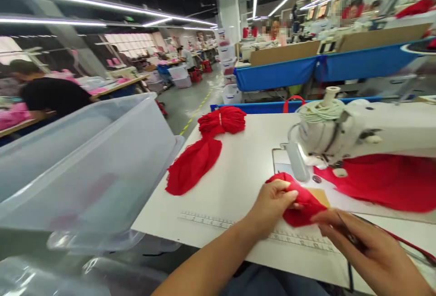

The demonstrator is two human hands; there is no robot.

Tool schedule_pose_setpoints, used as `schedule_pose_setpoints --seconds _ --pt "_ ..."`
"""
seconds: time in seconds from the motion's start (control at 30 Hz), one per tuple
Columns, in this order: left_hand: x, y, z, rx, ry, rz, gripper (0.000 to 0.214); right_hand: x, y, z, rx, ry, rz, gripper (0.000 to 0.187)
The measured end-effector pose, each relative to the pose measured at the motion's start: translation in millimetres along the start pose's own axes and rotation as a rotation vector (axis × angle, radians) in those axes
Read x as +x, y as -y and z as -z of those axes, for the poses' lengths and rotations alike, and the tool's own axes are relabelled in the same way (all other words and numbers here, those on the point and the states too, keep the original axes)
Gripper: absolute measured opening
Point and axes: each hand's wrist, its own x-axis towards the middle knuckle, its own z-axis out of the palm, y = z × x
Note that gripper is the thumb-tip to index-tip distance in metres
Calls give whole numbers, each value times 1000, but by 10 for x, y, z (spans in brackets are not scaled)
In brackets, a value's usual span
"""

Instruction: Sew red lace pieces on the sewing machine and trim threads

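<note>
A small folded piece of red fabric (299, 203) is held up between my two hands, just in front of the sewing machine (371, 128). My left hand (269, 207) grips its left side, thumb on top. My right hand (361, 246) pinches the lower right corner, slightly smeared by motion. Something dark and thin shows inside the right palm, too hidden to name. A larger red fabric piece (388, 180) lies under the machine arm. Left on the table (238, 164) are a tied bundle of red fabric (223, 121) and a loose red piece (194, 166) touching it.
A ruler strip (218, 222) runs along the table's front edge. To the left stands a large translucent plastic bin (91, 160). Behind the table hang blue cloth troughs (279, 74). A person in a black top (56, 96) works at far left; others sit further back.
</note>
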Motion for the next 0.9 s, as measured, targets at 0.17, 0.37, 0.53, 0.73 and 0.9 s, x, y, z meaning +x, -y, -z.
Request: schedule_pose_setpoints --seconds 0.17,0.37,0.53,0.73,0.9 --pt "9 -64 5 -12 16 64 37 294 101 79 -35 -252 -165 21" --pt "-6 -80 11 -71 44 44 31 179 397 191 405 583 -30 16" --pt "0 -74 13 -87 61 4 24 199 357 110 44 11 36 15" --pt "-3 -59 -2 25 75 -103 23 305 171 -119 -262 -475 188 14" --pt "8 -19 7 191 29 -247 21 311 132 -200 -356 -442 214 19"
